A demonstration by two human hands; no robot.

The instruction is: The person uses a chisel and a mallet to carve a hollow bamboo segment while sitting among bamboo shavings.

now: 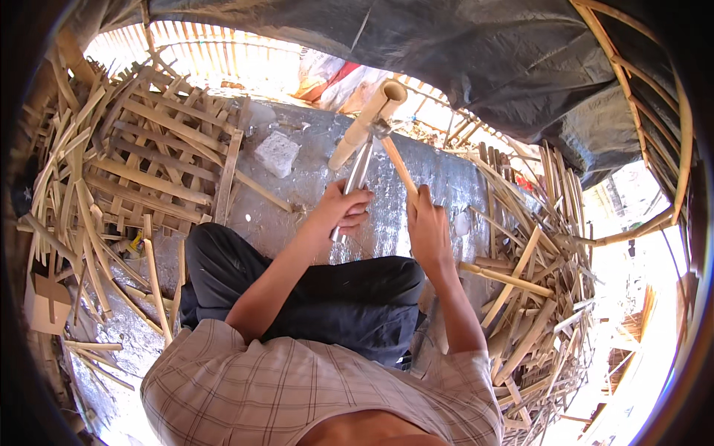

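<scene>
My left hand [342, 211] is closed around a long, shiny, silver-coloured metal tool [360, 168] whose exact kind I cannot make out. Its far end reaches up to a thick, hollow bamboo tube [363, 126], which shows an open round end at the top. From the other side, my right hand [430, 229] grips a slim, light-brown wooden stick [399, 165]. At the stick's far end, beside the tube, is a small dark grey piece [381, 128]. Whether this piece belongs to the stick or to the tube cannot be told.
Woven bamboo lattice panels [152, 167] are stacked at the left. Bamboo strips [532, 327] pile up on the right. A pale block [277, 154] lies on the grey floor ahead. A dark tarpaulin [491, 56] hangs overhead, and a cardboard box [47, 303] stands at far left.
</scene>
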